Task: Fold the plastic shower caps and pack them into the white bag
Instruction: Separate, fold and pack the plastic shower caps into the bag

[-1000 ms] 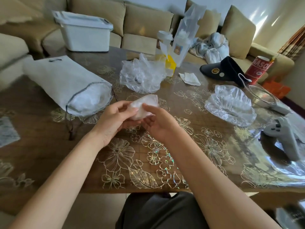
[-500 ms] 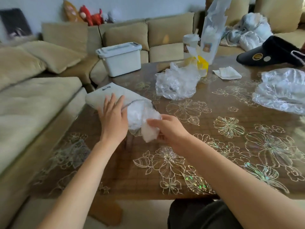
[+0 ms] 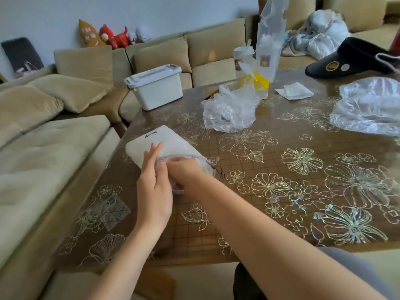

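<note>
The white fabric bag (image 3: 160, 139) lies on the table's left edge, its mouth turned toward me. My left hand (image 3: 153, 187) rests on the bag with straight fingers, thumb at the rim of the mouth. My right hand (image 3: 184, 169) is pushed into the mouth with its fingers curled out of sight; the folded shower cap it carries is almost hidden, and only a bit of translucent plastic (image 3: 177, 190) shows under the hand. An unfolded clear shower cap (image 3: 368, 107) lies at the right. Another crumpled clear plastic cap (image 3: 229, 111) sits mid-table.
The glass-topped floral table (image 3: 281, 191) also carries a white lidded box (image 3: 158, 89), a yellow box with a cup (image 3: 262, 85), a tall white paper bag (image 3: 269, 40), a folded tissue (image 3: 294, 90) and a black visor (image 3: 350, 61). A beige sofa (image 3: 43, 148) runs along the left.
My right hand moved the folded cap from in front of the bag into its mouth. My left hand slid back toward the rim. My view turned left.
</note>
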A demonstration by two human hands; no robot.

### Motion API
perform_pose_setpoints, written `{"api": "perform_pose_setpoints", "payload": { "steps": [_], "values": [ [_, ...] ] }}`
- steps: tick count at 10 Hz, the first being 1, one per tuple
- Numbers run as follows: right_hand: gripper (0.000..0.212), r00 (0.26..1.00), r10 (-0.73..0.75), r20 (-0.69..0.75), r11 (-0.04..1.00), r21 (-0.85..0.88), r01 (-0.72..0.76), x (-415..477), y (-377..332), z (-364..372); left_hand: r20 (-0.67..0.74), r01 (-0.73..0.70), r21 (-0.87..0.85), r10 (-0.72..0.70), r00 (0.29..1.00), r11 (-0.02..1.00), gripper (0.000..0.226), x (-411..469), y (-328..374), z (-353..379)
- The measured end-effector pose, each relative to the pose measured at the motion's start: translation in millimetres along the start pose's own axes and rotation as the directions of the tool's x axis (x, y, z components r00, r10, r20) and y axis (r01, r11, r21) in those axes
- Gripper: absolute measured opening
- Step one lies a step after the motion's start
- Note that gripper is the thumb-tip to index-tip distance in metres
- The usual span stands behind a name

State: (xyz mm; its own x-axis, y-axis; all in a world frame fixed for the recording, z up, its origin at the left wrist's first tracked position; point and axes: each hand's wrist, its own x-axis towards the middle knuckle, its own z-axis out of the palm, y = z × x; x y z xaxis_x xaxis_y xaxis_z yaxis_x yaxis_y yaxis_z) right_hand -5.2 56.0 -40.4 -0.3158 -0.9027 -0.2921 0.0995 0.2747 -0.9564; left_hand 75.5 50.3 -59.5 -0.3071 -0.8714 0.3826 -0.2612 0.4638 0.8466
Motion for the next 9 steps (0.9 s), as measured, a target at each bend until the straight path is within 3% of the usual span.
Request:
{"api": "perform_pose_setpoints", "payload": {
  "steps": [1,2,3,4,5,6,7,8,9],
  "values": [
    [0.04,0.999,-0.008,-0.039,0.891,-0.454,-0.011,-9.2,5.0,-0.1,0.039,-0.024,0.069,0.022,0.999,0.997,0.039,-13.9,-4.3,1.5],
    [0.047,0.995,0.095,-0.039,0.922,-0.373,-0.103,-1.3,6.9,2.1,0.049,-0.09,0.145,0.083,0.995,0.985,0.041,-23.8,-12.7,0.2],
    [0.042,0.917,0.346,0.198,0.833,0.386,-0.397,-13.3,-1.0,15.8,0.045,-0.128,0.155,0.122,0.992,0.98,0.043,-30.0,-16.6,1.3],
    [0.032,0.981,-0.087,-0.171,0.902,-0.431,0.005,1.5,24.0,9.6,0.067,-0.113,0.133,0.105,0.992,0.985,0.043,-31.2,-16.8,4.5],
    [0.03,0.967,0.131,-0.22,0.991,0.005,-0.133,6.1,24.6,4.2,0.129,-0.175,0.139,0.157,0.979,0.975,0.037,-25.7,-21.4,5.7],
    [0.02,0.973,0.232,0.004,0.966,0.116,-0.231,8.5,11.8,-5.6,0.166,-0.204,0.221,0.17,0.971,0.954,0.046,-12.9,-32.7,4.5],
    [0.027,0.984,0.131,0.119,0.942,0.296,-0.161,5.7,8.7,-21.6,0.284,-0.312,0.514,0.184,0.941,0.799,0.073,-4.1,-52.9,7.9],
    [0.016,0.982,0.184,0.05,0.955,0.228,-0.191,3.9,15.0,-49.3,0.384,-0.377,0.676,0.135,0.914,0.634,0.076,0.0,-64.4,16.3],
    [0.019,0.97,0.204,-0.129,0.936,0.314,-0.156,3.4,16.1,-79.3,0.372,-0.324,0.723,0.05,0.927,0.611,0.081,18.3,-66.8,26.1]
  ]
}}
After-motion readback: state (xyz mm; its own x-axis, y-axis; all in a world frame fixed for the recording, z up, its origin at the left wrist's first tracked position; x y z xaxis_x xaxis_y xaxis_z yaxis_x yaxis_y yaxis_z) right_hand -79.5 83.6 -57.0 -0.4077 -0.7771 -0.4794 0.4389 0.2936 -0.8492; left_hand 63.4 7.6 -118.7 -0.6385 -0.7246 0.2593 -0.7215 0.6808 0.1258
